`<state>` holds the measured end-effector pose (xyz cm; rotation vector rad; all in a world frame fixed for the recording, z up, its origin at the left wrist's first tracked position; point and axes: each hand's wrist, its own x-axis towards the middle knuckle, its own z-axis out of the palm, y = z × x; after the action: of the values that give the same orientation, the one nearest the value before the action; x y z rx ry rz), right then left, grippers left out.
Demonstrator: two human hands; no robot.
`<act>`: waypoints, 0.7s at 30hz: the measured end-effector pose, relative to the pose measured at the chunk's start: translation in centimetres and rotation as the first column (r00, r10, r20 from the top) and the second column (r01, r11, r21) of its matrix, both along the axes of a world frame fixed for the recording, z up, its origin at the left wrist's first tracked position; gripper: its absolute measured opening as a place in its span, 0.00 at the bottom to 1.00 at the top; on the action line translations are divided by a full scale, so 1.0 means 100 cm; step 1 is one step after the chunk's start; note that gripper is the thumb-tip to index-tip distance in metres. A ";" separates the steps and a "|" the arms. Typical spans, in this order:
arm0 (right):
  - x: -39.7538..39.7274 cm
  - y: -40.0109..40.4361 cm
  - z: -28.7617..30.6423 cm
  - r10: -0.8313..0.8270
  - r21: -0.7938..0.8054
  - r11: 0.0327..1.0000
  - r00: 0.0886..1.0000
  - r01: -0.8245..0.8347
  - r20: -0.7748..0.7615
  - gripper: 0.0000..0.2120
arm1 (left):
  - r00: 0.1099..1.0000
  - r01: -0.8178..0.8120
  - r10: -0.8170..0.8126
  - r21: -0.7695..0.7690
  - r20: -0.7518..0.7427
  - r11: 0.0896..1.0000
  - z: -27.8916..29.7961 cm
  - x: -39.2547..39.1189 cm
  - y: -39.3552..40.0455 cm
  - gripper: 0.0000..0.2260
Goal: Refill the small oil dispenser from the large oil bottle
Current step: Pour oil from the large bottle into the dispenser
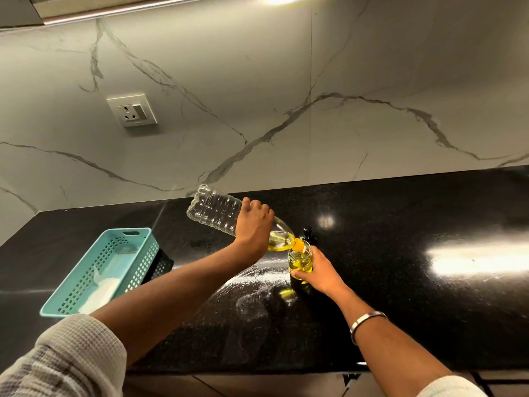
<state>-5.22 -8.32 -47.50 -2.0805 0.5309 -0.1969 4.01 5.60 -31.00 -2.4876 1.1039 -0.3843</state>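
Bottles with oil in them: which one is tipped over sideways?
The large oil bottle, clear plastic with an orange neck, gripped by the left hand. It slants down, mouth at the small oil dispenser, which stands upright in the right hand.

Wall: you face white marble [286, 81] (grey-veined) with a socket [132, 110].
Bench: glossy black stone [415, 224] reflecting overhead light.

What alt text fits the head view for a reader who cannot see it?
The left hand tips a large, nearly empty oil bottle so yellow oil runs into a small glass dispenser, gripped by the right hand on a black counter. A teal basket sits to the left.
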 end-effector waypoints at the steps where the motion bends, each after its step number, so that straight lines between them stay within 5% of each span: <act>1: 0.000 0.000 0.001 0.000 -0.002 1.000 1.000 0.000 0.002 0.30 | 1.000 -0.001 0.001 0.002 0.001 1.000 0.000 0.000 0.000 0.17; 21: 0.000 0.000 0.002 0.002 0.005 1.000 1.000 -0.002 0.005 0.29 | 1.000 -0.002 0.002 0.005 -0.001 1.000 0.002 -0.001 0.000 0.18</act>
<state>-5.27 -8.31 -47.33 -2.0749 0.5263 -0.1990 3.93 5.62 -30.84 -2.4847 1.1017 -0.3794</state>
